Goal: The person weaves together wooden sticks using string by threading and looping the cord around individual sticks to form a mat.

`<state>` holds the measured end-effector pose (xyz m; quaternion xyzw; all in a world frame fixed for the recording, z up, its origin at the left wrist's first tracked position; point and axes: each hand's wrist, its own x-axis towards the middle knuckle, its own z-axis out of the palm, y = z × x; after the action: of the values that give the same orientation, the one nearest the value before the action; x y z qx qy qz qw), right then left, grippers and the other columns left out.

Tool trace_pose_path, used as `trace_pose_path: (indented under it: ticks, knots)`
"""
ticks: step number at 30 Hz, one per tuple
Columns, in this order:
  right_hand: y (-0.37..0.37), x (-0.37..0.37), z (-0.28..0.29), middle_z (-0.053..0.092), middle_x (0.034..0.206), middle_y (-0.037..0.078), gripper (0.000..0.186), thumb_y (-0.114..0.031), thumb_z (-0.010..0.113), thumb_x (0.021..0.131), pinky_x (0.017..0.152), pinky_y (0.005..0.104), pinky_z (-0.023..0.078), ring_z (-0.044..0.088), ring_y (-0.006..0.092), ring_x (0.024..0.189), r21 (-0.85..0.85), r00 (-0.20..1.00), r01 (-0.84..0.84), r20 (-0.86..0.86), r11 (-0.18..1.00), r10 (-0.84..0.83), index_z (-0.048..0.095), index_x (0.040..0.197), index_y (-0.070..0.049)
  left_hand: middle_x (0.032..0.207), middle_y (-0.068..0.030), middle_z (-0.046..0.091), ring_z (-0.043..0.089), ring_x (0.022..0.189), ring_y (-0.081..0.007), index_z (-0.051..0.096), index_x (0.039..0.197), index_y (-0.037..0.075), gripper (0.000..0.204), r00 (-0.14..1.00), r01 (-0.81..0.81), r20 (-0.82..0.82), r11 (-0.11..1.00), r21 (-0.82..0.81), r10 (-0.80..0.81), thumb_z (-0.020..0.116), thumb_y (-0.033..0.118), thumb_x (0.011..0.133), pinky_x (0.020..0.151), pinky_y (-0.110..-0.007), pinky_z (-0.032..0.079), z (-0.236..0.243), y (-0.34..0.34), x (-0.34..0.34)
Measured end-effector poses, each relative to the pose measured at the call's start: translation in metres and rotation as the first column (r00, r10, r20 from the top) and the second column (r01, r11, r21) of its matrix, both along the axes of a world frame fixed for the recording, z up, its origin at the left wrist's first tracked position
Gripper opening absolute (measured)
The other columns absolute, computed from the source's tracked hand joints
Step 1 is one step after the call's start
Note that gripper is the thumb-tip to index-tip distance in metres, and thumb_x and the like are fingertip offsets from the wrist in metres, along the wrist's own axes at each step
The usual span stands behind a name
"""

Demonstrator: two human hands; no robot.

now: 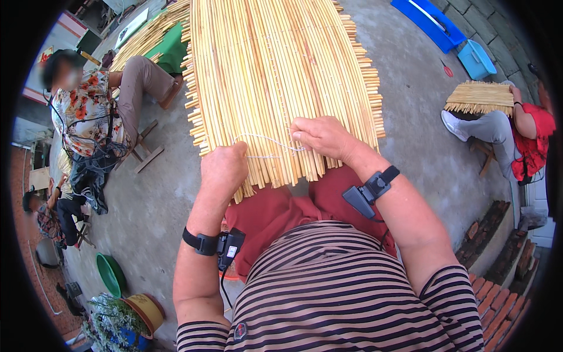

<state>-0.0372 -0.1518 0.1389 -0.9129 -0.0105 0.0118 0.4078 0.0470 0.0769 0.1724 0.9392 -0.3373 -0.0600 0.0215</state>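
A mat of straight, pale yellow reed stalks (275, 76) lies before me, its near end over my lap. Across that near end runs a thin white cord (267, 137), curving loosely between my hands. My left hand (224, 170) is closed at the mat's near left corner, with the cord coming out by its thumb and finger. My right hand (322, 138) is pinched closed above the stalks, right of the middle, where the cord's other end reaches its fingers. The fingertips of both hands are partly hidden. Lines of white stitches cross the mat farther up.
A person in a flowered shirt (91, 111) sits at the left by more reeds on green cloth (171, 50). Another in red (533, 126) holds a small reed mat (481, 97) at the right. Brick steps (492, 293) and a potted plant (143, 314) stand near me.
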Motion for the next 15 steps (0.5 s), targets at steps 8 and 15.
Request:
trace_pose_path:
  ticks: [8, 15]
  knots:
    - [0.002, -0.006, -0.009, 0.067, 0.073, 0.003, 0.022, -0.023, 0.057, 0.085, 0.058, 0.0309, 0.048, 0.061, 0.0214, 0.060, -0.084, 0.988, -0.049, 0.143, 0.995, 0.061, 0.071, 0.101, -0.030, 0.071, -0.0197, 0.065, 0.065, 0.072, -0.0377, 0.063, 0.082, 0.009, 0.015, 0.997, -0.063, -0.029, 0.996, 0.058, 0.065, 0.050, 0.017, 0.082, 0.066, -0.048, 0.052, 0.001, -0.006, -0.005]
    - [0.013, -0.001, 0.011, 0.067, 0.075, 0.006, 0.046, -0.009, 0.051, 0.080, 0.060, 0.0377, 0.050, 0.064, 0.0246, 0.068, -0.491, 0.976, -0.189, 0.002, 0.850, 0.218, 0.067, 0.109, -0.041, 0.075, -0.0183, 0.065, 0.066, 0.076, -0.0357, 0.063, 0.083, 0.010, 0.014, 0.994, -0.095, -0.040, 0.991, 0.094, 0.100, 0.052, 0.017, 0.081, 0.068, -0.047, 0.052, 0.010, -0.005, -0.007]
